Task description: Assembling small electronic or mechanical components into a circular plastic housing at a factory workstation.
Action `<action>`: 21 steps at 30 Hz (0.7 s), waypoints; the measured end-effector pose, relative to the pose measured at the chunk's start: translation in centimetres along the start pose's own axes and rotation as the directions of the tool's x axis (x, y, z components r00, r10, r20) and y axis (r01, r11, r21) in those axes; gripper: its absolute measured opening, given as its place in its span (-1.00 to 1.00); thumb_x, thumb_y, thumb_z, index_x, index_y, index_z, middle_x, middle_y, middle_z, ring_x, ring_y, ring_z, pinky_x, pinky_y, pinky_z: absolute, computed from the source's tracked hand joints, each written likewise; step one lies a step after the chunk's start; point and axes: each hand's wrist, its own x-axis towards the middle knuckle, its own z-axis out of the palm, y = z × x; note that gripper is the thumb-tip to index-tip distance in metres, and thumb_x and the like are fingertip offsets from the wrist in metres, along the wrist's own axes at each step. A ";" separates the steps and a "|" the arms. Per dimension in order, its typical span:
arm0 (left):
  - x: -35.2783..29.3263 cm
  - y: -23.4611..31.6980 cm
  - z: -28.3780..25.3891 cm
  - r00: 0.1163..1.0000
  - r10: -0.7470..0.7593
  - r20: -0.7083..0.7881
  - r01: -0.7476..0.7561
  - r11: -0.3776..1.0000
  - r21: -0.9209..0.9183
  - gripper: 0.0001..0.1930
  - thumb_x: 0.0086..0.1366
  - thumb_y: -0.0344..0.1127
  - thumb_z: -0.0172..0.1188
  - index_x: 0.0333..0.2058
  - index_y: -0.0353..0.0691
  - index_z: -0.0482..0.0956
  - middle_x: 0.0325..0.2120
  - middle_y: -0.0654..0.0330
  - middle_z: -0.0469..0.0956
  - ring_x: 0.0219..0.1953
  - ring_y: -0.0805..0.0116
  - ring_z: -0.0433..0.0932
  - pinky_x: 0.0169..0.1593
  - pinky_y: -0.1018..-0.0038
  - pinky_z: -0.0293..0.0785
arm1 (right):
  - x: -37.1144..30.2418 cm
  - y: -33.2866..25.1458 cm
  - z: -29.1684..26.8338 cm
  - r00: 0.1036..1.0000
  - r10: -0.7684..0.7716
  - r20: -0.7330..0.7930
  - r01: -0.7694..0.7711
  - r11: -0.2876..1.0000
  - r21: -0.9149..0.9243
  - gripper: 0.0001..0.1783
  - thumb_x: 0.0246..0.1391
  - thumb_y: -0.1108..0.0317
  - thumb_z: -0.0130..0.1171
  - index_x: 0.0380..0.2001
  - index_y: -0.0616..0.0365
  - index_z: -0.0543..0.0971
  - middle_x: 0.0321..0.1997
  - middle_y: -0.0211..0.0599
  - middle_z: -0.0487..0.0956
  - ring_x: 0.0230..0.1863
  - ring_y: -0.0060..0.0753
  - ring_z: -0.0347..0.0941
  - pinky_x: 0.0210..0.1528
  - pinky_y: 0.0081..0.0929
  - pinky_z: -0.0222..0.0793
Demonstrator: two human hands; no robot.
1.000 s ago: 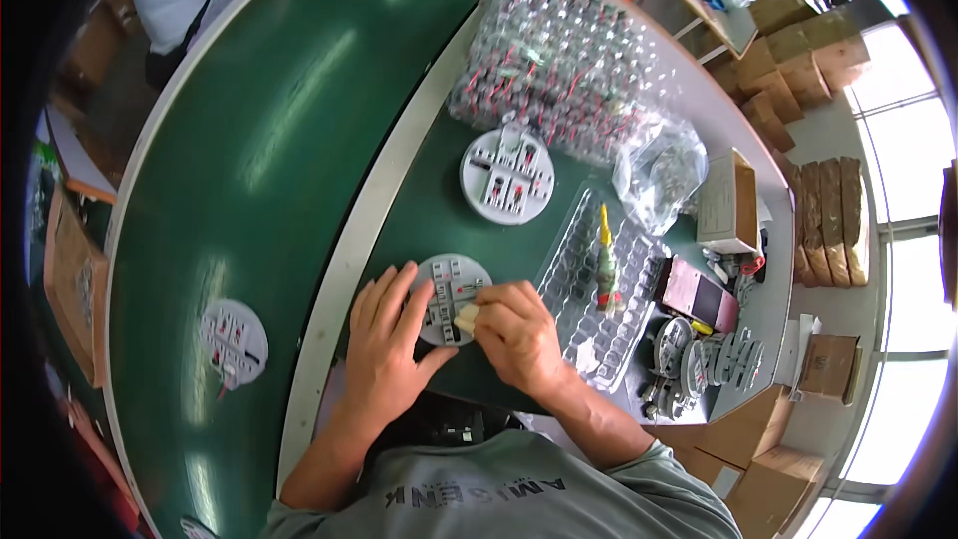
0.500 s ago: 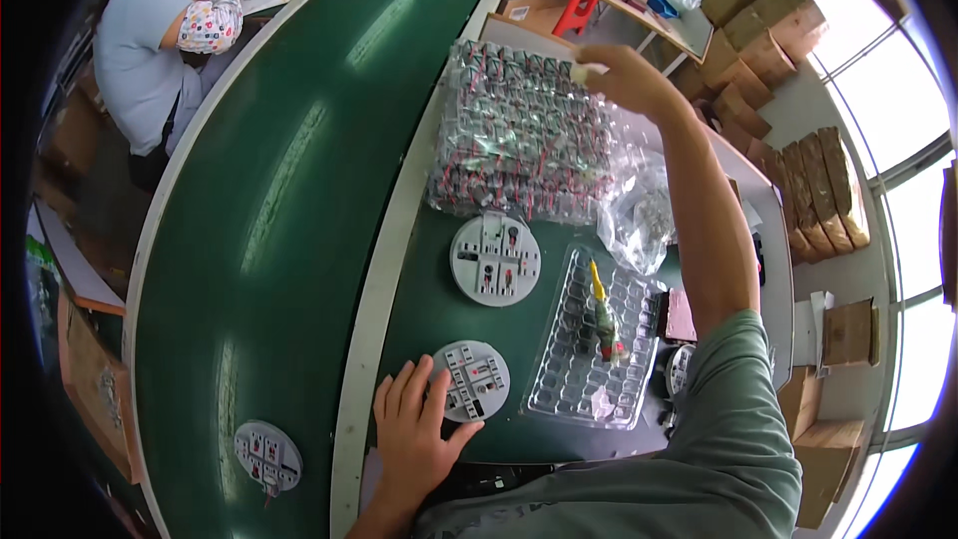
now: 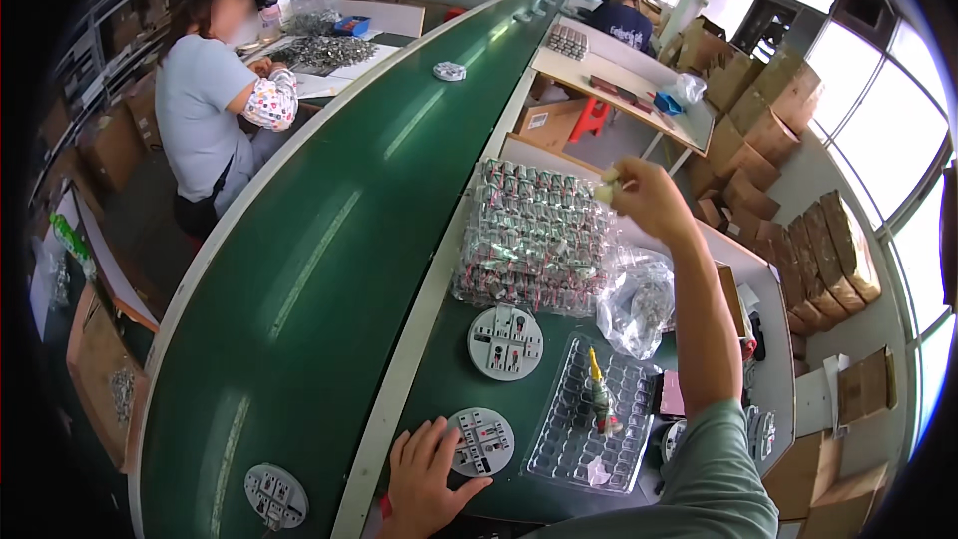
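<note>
My left hand (image 3: 431,484) lies with fingers apart against the left edge of a round pale grey plate (image 3: 483,442) fitted with small parts. Beyond it on the bench is a second round plate (image 3: 506,343). My right hand (image 3: 649,202) is raised at the far right corner of a stack of clear plastic trays (image 3: 539,230) full of small metal parts with red wires. Its fingers are pinched, with something small and pale (image 3: 605,189) at the tips that I cannot make out. A mostly empty clear tray (image 3: 559,434) holds a yellow-tipped hand tool (image 3: 601,394).
A green conveyor belt (image 3: 329,269) runs along the left, carrying round plates (image 3: 276,496). Crumpled clear plastic (image 3: 637,301) lies beside the stack. A person (image 3: 215,100) sits across the belt; another (image 3: 621,18) sits farther ahead. Cardboard boxes (image 3: 768,105) line the right.
The view has tilted up, so the bench appears lower and more of the room shows. My right hand stays near the stack's far right corner; my left hand stays against the near plate.
</note>
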 end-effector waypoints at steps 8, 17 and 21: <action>-0.8 4.6 -4.0 0.890 -0.383 0.248 0.413 0.444 -0.795 -0.71 0.41 -0.45 0.31 0.07 -0.40 0.62 -0.17 0.01 0.71 -0.22 0.32 0.71 -0.13 0.41 0.63 | -24.0 -12.0 11.1 0.888 -0.359 0.288 0.172 0.839 0.516 -0.66 0.07 0.40 0.58 -0.12 0.21 0.69 -0.14 -0.29 0.71 -0.09 -0.31 0.64 -0.03 -0.30 0.56; -3.8 6.1 -4.3 0.812 -0.345 0.470 0.570 0.642 -0.513 -0.90 0.47 -0.45 0.30 -0.25 -0.37 0.67 -0.52 0.22 0.67 -0.50 0.57 0.63 -0.42 0.56 0.52 | -34.9 -12.9 14.6 0.938 -0.129 0.320 -0.048 0.870 0.490 -0.60 0.04 0.52 0.54 -0.03 0.29 0.70 -0.07 -0.15 0.71 -0.15 -0.15 0.72 -0.19 -0.31 0.66; -4.4 5.7 -3.7 0.839 -0.302 0.453 0.530 0.646 -0.550 -0.88 0.46 -0.44 0.33 -0.30 -0.36 0.68 -0.55 0.23 0.66 -0.52 0.57 0.62 -0.44 0.56 0.50 | -34.7 -11.9 14.6 0.903 -0.288 0.318 0.167 0.918 0.359 -0.57 0.03 0.52 0.53 0.00 0.29 0.69 -0.07 -0.11 0.71 -0.19 -0.14 0.74 -0.27 -0.33 0.69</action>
